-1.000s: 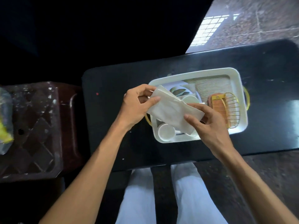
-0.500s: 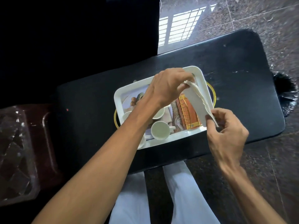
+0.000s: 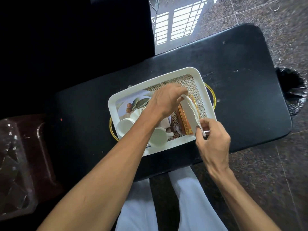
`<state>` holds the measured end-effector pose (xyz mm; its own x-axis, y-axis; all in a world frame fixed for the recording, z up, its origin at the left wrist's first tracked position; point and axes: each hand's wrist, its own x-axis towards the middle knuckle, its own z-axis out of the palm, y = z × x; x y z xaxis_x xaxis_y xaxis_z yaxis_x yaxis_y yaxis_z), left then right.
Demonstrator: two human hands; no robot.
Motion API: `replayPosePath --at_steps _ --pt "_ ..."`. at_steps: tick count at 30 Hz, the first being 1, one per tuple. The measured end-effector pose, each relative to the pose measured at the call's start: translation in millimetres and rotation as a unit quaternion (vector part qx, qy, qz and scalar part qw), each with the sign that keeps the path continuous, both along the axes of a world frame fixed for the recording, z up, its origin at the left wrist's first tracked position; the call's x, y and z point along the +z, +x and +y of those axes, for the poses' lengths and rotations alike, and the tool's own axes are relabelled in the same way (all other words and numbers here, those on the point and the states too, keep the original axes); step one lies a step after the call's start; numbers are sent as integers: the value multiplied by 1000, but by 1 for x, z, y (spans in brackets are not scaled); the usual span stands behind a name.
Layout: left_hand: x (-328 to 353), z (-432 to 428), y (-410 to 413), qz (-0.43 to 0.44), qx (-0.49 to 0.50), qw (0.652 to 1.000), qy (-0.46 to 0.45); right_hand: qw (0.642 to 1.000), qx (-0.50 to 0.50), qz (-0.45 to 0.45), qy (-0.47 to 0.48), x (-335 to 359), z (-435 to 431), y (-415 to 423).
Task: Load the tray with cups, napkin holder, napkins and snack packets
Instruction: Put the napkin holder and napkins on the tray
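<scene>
**Folded napkins pinched at both ends over the wire holder**

The stack of white paper napkins point(image 3: 190, 112) hangs on edge above the right end of the white tray point(image 3: 205, 95), right over the gold wire napkin holder point(image 3: 183, 120) that stands on the tray's woven liner. The left hand point(image 3: 165, 100) reaches across the tray and pinches the far end of the stack between thumb and fingertips. The right hand point(image 3: 213, 140) pinches the near end, at the tray's near rim, thumb and forefinger closed on the paper's corner. Both hands are clenched on the napkins; nothing else is held.

The napkins look very light, soft and limp. The stack sags a little between the two pinches, and its loose edges fan apart near the right hand. It probably needs support at both ends to stay flat enough to slide between the wires. A single pinch at one corner would likely let the leaves droop and splay. A firm squeeze should do no harm, since paper crushes but does not break, though it may crease.

In the left half of the tray lie white cups point(image 3: 125, 127), partly hidden by the left forearm; they are hard and breakable, and the arm passes close over them. The tray sits on a black table point(image 3: 241, 90). No snack packets can be made out on the tray.
</scene>
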<state>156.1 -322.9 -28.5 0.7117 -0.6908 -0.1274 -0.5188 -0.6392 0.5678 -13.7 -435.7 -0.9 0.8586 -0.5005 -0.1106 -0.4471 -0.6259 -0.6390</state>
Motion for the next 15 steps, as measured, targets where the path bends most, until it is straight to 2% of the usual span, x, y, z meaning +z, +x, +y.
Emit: replayPosePath --at_steps 15 --pt "2 9 -4 45 27 998 16 1000 6 17 9 3 2 7"
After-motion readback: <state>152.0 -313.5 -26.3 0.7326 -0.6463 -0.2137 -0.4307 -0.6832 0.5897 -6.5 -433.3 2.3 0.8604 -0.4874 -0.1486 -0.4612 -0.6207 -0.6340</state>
